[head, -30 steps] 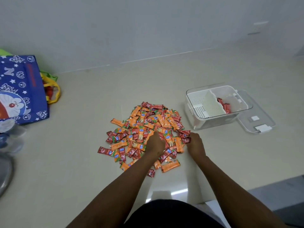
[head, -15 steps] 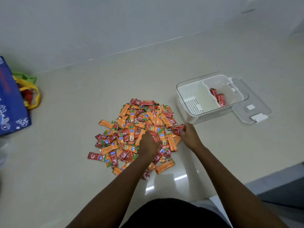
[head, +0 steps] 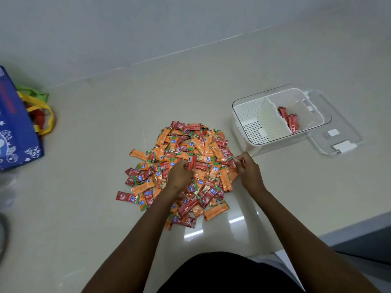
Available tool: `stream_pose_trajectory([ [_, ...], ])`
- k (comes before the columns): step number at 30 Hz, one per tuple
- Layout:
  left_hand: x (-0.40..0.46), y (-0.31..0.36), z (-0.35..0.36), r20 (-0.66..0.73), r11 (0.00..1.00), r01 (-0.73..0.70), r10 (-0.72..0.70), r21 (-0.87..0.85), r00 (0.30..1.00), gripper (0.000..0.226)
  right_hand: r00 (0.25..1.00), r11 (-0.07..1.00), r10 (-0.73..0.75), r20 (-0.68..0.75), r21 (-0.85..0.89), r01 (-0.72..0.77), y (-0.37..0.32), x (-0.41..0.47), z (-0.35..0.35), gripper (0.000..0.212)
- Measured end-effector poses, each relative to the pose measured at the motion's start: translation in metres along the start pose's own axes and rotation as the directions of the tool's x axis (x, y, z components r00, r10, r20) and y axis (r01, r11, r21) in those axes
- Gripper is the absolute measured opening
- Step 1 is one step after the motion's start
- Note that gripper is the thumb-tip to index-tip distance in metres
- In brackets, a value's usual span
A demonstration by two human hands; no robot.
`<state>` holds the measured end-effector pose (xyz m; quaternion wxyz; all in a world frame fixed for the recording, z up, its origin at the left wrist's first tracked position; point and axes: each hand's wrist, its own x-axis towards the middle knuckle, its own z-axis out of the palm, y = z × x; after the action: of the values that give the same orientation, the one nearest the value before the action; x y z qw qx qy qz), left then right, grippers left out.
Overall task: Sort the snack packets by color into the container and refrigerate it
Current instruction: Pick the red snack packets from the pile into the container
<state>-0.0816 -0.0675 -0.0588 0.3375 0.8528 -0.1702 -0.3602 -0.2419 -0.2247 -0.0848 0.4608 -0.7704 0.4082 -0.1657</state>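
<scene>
Head view: both bare forearms reach forward and down from the bottom edge, converging on a pile of snack packets spread on the pale floor; packets are orange and red, mixed and overlapping.

Left hand sits over the pile's middle, back of hand up, fingers curled down and pinching a red packet that stands up off the heap; wrist roughly straight, forearm angled up-right from lower left.

Right hand is at the pile's right edge, knuckles up, fingers closed around a few red packets, ends poking out by the thumb; exact count cannot tell; forearm runs up-left from lower right.

Container, clear with a white perforated insert and a divider, stands on the floor up-right of the pile, near the right hand but apart from it; its right compartment holds several red packets; left compartment shows only mesh bottom.

Clear lid lies flat just right of the container, touching or under its edge, cannot tell which.

Blue printed bag with yellow handles at far left, well apart from the pile.
</scene>
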Motion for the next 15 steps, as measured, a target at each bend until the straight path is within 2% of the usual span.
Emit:
stream_pose_trajectory([
  [1, 0.004, 0.002, -0.002, 0.009, 0.999, 0.012, -0.012, -0.030, 1.000, 0.012, 1.000, 1.000, 0.021, -0.002, 0.014, -0.021, -0.001, -0.002, -0.001, 0.017],
  [3, 0.013, 0.007, -0.003, 0.026, 1.000, 0.002, -0.002, 0.008, 1.000, 0.039, 0.998, 0.997, 0.067, -0.014, 0.046, -0.066, -0.002, -0.003, -0.001, 0.015],
  [6, 0.023, 0.015, 0.004, 0.086, 0.970, -0.124, 0.108, 0.207, 0.990, 0.044, 0.988, 0.981, 0.152, -0.028, 0.129, -0.147, -0.001, -0.003, 0.001, 0.016],
  [8, 0.028, 0.018, 0.007, 0.137, 0.896, -0.211, 0.170, 0.391, 0.976, 0.042, 0.980, 0.968, 0.197, -0.027, 0.166, -0.190, -0.001, -0.003, 0.002, 0.020],
  [10, 0.034, 0.014, 0.009, 0.176, 0.734, -0.286, 0.226, 0.616, 0.958, 0.042, 0.973, 0.958, 0.228, -0.014, 0.181, -0.222, 0.000, -0.002, 0.001, 0.026],
  [12, 0.039, 0.009, 0.012, 0.197, 0.609, -0.313, 0.252, 0.729, 0.947, 0.048, 0.974, 0.962, 0.226, 0.009, 0.154, -0.224, 0.001, 0.001, 0.000, 0.030],
  [15, 0.042, 0.004, 0.015, 0.163, 0.595, -0.311, 0.290, 0.741, 0.943, 0.048, 0.992, 0.992, 0.125, 0.027, -0.013, -0.125, 0.001, 0.006, 0.000, 0.025],
])
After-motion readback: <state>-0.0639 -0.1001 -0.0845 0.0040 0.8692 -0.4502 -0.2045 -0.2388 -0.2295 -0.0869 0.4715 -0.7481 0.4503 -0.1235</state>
